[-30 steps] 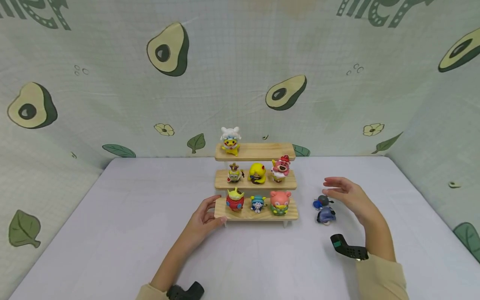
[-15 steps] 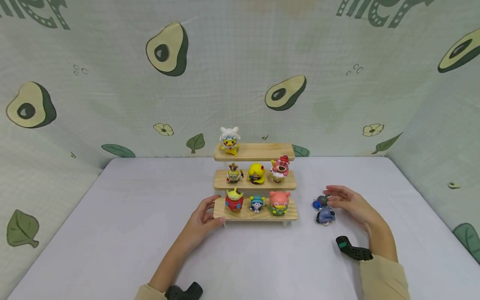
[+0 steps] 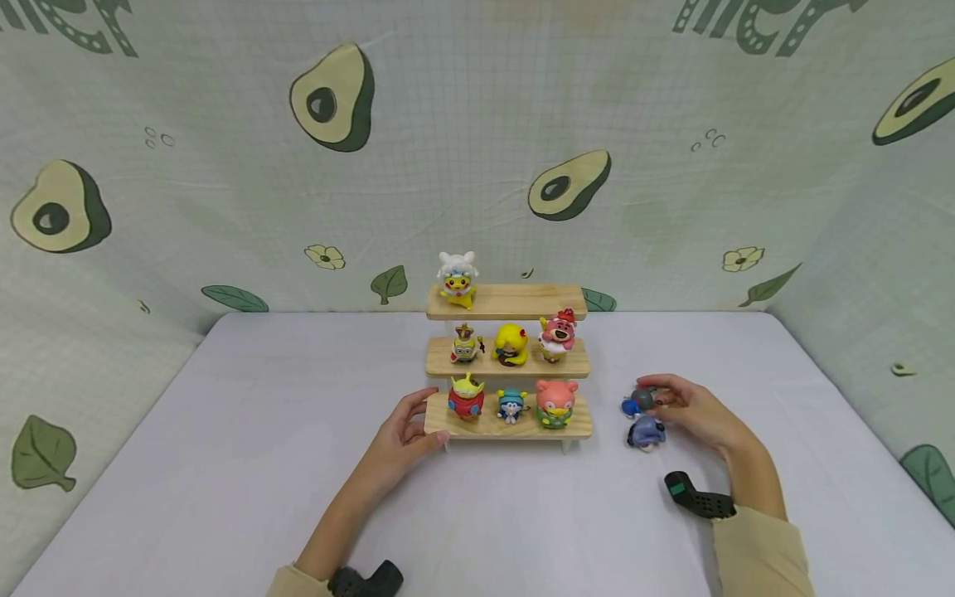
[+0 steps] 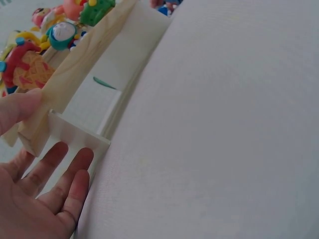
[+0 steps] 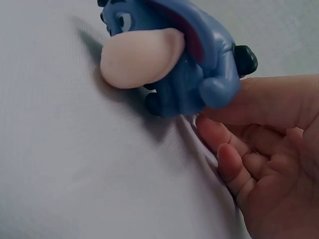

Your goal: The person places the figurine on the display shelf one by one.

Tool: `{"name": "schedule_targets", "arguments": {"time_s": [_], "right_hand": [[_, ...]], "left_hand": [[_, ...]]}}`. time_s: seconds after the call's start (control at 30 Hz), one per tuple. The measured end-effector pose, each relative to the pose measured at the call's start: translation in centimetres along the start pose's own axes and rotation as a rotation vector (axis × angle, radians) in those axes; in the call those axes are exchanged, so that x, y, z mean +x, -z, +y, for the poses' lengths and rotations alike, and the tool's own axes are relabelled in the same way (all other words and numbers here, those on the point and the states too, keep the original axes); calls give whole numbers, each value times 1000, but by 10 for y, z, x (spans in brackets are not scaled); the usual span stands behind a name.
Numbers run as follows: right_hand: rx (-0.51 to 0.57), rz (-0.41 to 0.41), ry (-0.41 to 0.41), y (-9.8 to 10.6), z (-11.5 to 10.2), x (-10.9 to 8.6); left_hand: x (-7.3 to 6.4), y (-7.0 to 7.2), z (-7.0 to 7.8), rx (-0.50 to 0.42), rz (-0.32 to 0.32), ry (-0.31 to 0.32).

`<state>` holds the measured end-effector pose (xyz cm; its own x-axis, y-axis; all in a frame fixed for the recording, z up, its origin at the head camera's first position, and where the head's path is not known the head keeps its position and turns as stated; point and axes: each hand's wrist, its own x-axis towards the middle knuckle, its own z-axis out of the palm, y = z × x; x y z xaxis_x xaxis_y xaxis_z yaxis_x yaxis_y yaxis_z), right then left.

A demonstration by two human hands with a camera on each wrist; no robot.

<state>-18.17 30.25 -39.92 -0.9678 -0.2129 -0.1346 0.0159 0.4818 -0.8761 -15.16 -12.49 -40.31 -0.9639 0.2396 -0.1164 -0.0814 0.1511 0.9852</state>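
A three-tier wooden display stand [image 3: 515, 431] with white supports stands mid-table. My left hand [image 3: 406, 438] holds the left end of its lowest shelf, thumb on the wood and fingers below by the white support [image 4: 79, 129]. To the right of the stand, my right hand [image 3: 697, 413] has its thumb and index finger around a small grey-and-blue figurine [image 3: 642, 400]. Just in front of that sits a blue Eeyore figurine [image 3: 646, 433]. In the right wrist view the Eeyore figurine [image 5: 214, 50] hides the thumb and index fingertips; the other fingers are curled.
On the stand are a white-hatted Pikachu [image 3: 458, 282] on top, a crowned Minion [image 3: 465, 344], a yellow-haired figurine [image 3: 511, 345] and a pink bear [image 3: 558, 336] mid-tier, and a green alien in red [image 3: 466, 398], a blue-hatted figurine [image 3: 511, 406] and a pink-hooded figurine [image 3: 556, 405] below.
My right hand has moved down toward me, and its thumb and index finger have closed around the grey-and-blue figurine. The left hand stays on the stand.
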Motion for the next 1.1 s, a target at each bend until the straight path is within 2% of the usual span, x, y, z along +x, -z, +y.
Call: {"name": "schedule_targets", "arguments": {"time_s": [0.53, 0.9, 1.1], "right_hand": [[-1, -3, 20, -4, -1, 2], [-63, 22, -26, -6, -3, 3], [-47, 15, -29, -6, -4, 3]], "left_hand": [[0, 1, -1, -8, -9, -13], [-1, 0, 1, 19, 0, -7], [-1, -1, 1, 24, 9, 2]]}}
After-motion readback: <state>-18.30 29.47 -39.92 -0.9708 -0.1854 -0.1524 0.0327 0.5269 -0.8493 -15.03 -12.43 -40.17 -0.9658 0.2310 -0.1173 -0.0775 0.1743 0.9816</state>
